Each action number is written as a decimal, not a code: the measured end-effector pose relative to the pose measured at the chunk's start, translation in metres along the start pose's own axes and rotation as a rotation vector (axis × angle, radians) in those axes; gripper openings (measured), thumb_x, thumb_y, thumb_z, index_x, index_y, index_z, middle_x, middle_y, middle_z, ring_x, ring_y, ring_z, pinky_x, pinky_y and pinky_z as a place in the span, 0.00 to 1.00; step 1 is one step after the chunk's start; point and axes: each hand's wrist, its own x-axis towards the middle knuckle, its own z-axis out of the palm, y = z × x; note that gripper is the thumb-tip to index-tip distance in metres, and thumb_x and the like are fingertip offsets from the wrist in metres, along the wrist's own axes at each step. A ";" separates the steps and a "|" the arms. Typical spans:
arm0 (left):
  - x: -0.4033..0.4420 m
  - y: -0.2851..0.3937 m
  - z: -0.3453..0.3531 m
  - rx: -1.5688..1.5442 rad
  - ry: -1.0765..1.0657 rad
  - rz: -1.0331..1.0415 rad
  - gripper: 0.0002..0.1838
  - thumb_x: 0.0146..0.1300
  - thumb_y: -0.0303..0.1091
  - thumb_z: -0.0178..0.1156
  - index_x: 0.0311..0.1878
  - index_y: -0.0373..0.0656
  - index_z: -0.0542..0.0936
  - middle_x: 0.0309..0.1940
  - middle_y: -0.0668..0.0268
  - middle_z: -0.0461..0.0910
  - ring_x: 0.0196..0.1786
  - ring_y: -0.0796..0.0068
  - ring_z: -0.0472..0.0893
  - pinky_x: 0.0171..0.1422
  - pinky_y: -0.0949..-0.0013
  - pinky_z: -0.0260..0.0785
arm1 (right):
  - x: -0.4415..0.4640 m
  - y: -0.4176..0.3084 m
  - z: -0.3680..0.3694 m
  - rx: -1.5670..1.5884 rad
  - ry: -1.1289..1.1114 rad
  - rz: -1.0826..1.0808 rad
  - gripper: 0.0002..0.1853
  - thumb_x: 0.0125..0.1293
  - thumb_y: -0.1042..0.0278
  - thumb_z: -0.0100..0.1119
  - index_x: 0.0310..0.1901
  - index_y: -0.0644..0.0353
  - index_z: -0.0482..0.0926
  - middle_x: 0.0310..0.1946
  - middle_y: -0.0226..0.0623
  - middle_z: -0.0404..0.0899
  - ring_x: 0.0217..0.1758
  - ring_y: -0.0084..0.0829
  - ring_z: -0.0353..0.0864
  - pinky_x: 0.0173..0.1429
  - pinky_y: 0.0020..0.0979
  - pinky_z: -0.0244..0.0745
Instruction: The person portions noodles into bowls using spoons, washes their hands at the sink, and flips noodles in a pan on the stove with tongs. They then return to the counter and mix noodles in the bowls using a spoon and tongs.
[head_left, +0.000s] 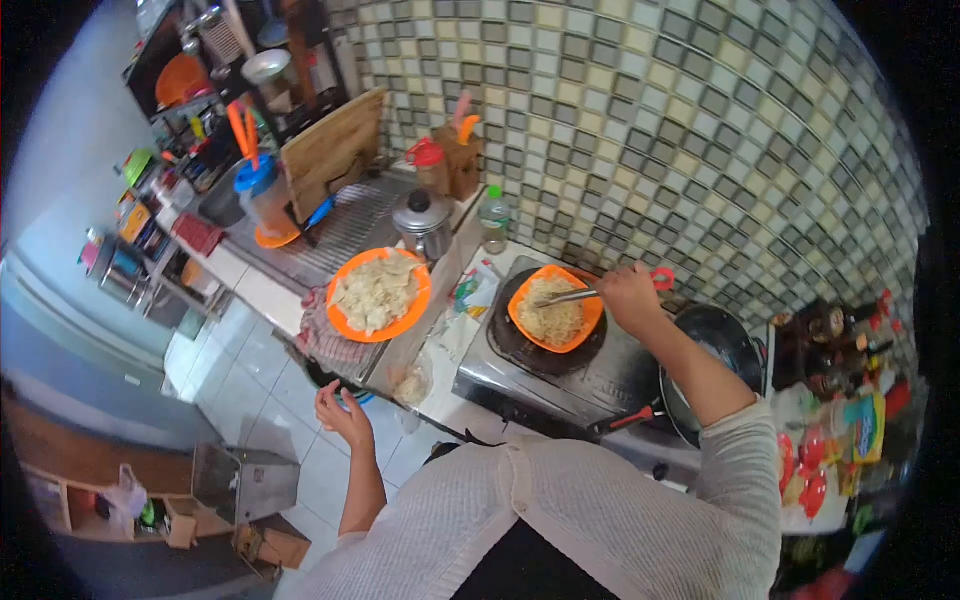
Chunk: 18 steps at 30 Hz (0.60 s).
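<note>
My right hand (pixel 630 298) is closed around metal tongs (pixel 572 296) with a red end. The tips of the tongs reach into pale noodles (pixel 555 322) in an orange bowl (pixel 586 339), which sits on the left burner of the stove. My left hand (pixel 345 415) hangs in the air near the counter's front edge, fingers apart and holding nothing. Beyond it, an orange plate (pixel 425 300) bears a heap of pale, flat, folded pieces (pixel 375 292) that look like dumplings. Under the plate's left side lies a red-striped cloth (pixel 325 335).
A black wok (pixel 715 345) stands on the right burner of the stove (pixel 510 378). Behind the plate are a lidded metal pot (pixel 423 222) and a plastic bottle (pixel 494 218). A clear bag (pixel 410 385) lies at the counter edge. Bottles and packets (pixel 830 420) crowd the right.
</note>
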 end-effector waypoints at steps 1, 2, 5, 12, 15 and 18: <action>-0.001 0.004 0.001 -0.012 -0.025 0.002 0.15 0.72 0.43 0.52 0.55 0.47 0.77 0.58 0.59 0.69 0.65 0.54 0.64 0.68 0.47 0.50 | -0.011 0.002 0.011 0.078 -0.065 0.094 0.05 0.56 0.69 0.61 0.35 0.52 0.83 0.31 0.31 0.82 0.40 0.35 0.82 0.49 0.42 0.70; -0.001 0.009 0.002 -0.026 -0.048 0.007 0.15 0.73 0.42 0.51 0.55 0.45 0.77 0.58 0.58 0.69 0.66 0.54 0.64 0.69 0.47 0.50 | -0.022 0.006 0.015 0.157 -0.123 0.192 0.07 0.56 0.68 0.62 0.37 0.52 0.84 0.32 0.33 0.83 0.40 0.36 0.84 0.48 0.44 0.72; -0.001 0.009 0.015 -0.095 -0.048 0.104 0.15 0.73 0.42 0.51 0.55 0.44 0.76 0.58 0.57 0.69 0.65 0.54 0.64 0.68 0.47 0.49 | -0.058 0.008 0.009 0.310 -0.034 0.352 0.12 0.55 0.66 0.64 0.42 0.52 0.84 0.36 0.38 0.85 0.42 0.41 0.85 0.50 0.47 0.74; 0.008 0.065 0.021 -0.225 -0.151 0.306 0.14 0.66 0.31 0.54 0.53 0.41 0.77 0.56 0.54 0.70 0.64 0.53 0.64 0.69 0.49 0.50 | -0.106 -0.027 -0.015 0.414 0.074 0.557 0.14 0.57 0.63 0.65 0.45 0.56 0.85 0.39 0.43 0.85 0.42 0.44 0.84 0.48 0.45 0.76; 0.007 0.087 0.021 -0.435 -0.181 0.420 0.12 0.64 0.30 0.56 0.50 0.41 0.78 0.54 0.54 0.70 0.61 0.52 0.66 0.67 0.48 0.51 | -0.115 -0.046 -0.023 0.467 0.049 0.691 0.12 0.61 0.64 0.63 0.45 0.55 0.85 0.37 0.46 0.84 0.37 0.48 0.84 0.41 0.46 0.78; 0.000 0.100 0.019 -0.440 -0.289 0.482 0.12 0.64 0.30 0.56 0.50 0.42 0.78 0.53 0.55 0.71 0.60 0.51 0.67 0.66 0.47 0.52 | -0.122 -0.063 -0.029 0.696 0.065 0.936 0.11 0.63 0.64 0.62 0.44 0.59 0.83 0.35 0.43 0.85 0.33 0.43 0.85 0.38 0.42 0.79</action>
